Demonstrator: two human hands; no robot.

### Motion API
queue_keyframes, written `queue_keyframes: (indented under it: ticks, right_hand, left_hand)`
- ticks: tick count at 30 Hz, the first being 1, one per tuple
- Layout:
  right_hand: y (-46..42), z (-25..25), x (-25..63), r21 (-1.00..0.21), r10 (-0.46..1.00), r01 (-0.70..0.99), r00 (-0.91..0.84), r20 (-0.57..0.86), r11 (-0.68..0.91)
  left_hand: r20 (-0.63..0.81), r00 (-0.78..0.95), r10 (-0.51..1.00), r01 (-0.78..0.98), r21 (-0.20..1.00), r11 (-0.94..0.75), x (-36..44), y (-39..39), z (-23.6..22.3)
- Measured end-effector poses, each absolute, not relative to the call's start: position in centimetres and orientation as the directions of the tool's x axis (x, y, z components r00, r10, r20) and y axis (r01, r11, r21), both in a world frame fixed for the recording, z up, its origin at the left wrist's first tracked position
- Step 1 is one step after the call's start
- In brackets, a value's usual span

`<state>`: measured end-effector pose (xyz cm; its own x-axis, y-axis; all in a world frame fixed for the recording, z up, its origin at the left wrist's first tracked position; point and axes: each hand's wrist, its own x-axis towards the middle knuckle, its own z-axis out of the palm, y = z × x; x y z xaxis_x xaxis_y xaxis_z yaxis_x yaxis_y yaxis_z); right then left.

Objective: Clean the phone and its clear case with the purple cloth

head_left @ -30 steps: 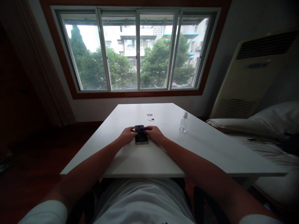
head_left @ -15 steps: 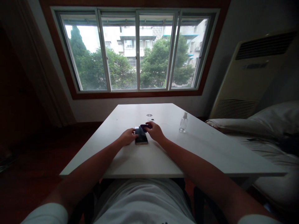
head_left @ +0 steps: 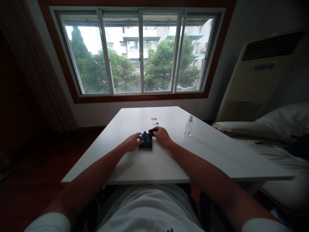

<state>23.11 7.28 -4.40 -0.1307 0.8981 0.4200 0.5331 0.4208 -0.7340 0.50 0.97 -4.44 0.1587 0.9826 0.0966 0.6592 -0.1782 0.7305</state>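
- scene: a person sits at a white table [head_left: 169, 161] below a wide window [head_left: 140, 51]. both forearms reach forward over the tabletop.
- work item: a dark smartphone [head_left: 145, 141] lies flat on the table, screen up, near the middle of the surface and directly between the two hands.
- left hand [head_left: 131, 142]: rests against the left long edge of the smartphone, fingers curled onto that edge. it appears to brace the device. whether it actually clamps the edge cannot be told at this size.
- right hand [head_left: 162, 136]: sits just beside the top right corner of the smartphone. its fingertips are pinched together on a small dark cloth [head_left: 151, 131], which hangs at the far end of the phone, touching or just above it.
- step in hand, as judged: wiping the screen, with the cloth positioned at the top end of the glass.
- next move, as judged: calls for the cloth to lie flat on the screen under light, even pressure while the left hand keeps the device from sliding.
- nearby items: a small clear spray bottle [head_left: 189, 126] stands upright well to the right of the hands. two small round objects [head_left: 154, 121] lie on the table beyond the phone. their nature cannot be told.
- surroundings: a floor-standing air conditioner [head_left: 260, 77] and a bed with a pillow [head_left: 277, 122] occupy the right side.
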Motion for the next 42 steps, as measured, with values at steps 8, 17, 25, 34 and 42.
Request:
queue_keyframes:
  ticks: [8, 17, 25, 34, 42]
  right_hand:
    - [10.6, -3.3, 28.7, -0.850, 0.966, 0.497, 0.081, 0.245, 0.174]
    - [11.9, -2.0, 30.8, -0.873, 0.950, 0.463, 0.174, 0.260, 0.154]
    - [10.0, -2.0, 28.8, -0.707, 0.907, 0.655, 0.078, 0.414, 0.266]
    - [8.6, -4.5, 23.6, -0.652, 0.961, 0.707, -0.171, 0.216, 0.272]
    - [7.8, -3.7, 24.4, -0.820, 0.984, 0.547, -0.140, 0.110, 0.170]
  left_hand:
    - [0.128, 0.149, 0.981, 0.755, 0.625, -0.196, 1.7, -1.2, -3.1]
    - [0.198, 0.275, 0.941, 0.900, 0.292, -0.324, 5.6, -5.0, -1.5]
    - [0.157, 0.303, 0.940, 0.921, 0.207, -0.332, 5.5, -5.1, -1.4]
    - [0.206, 0.473, 0.856, 0.816, 0.264, -0.514, 4.2, -3.9, -1.4]
    - [0.248, 0.534, 0.808, 0.748, 0.307, -0.588, 3.3, -2.9, -1.6]
